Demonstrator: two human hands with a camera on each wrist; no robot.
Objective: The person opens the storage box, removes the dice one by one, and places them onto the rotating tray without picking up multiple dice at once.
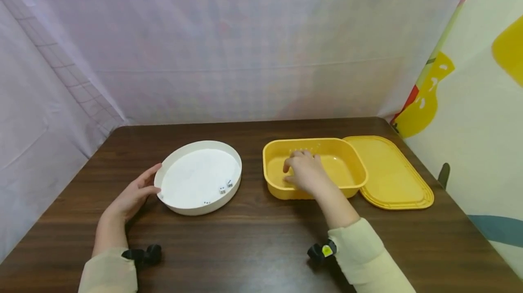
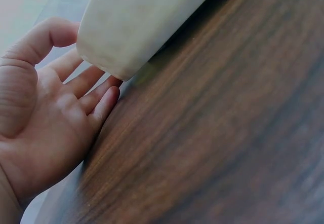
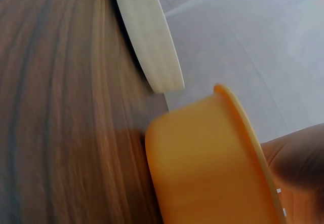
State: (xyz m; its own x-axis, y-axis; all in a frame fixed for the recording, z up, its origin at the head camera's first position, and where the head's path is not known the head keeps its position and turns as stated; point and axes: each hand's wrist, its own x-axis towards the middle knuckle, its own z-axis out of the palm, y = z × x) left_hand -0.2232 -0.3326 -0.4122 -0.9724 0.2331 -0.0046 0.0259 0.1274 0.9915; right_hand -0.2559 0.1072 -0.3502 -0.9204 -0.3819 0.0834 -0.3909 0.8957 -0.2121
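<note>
A round white tray (image 1: 200, 166) stands on the left of the table with several small white dice (image 1: 222, 190) near its right and front wall. My left hand (image 1: 128, 197) rests against the tray's left side, thumb at the rim and fingers extended along the outer wall. In the left wrist view, the fingertips (image 2: 112, 100) reach the wall's lower edge. Over the yellow container (image 1: 273, 191) is my right hand (image 1: 307, 171), fingers bent loosely with a gap between thumb and index finger. Nothing shows in that hand. The container's floor below it is partly hidden.
A flat yellow lid (image 1: 392, 175) lies right of the container, one edge close against it. Small light marks (image 1: 304, 149) dot the container's far wall. The brown wooden table (image 1: 229, 247) meets a pale curtain (image 1: 253, 57) at the back.
</note>
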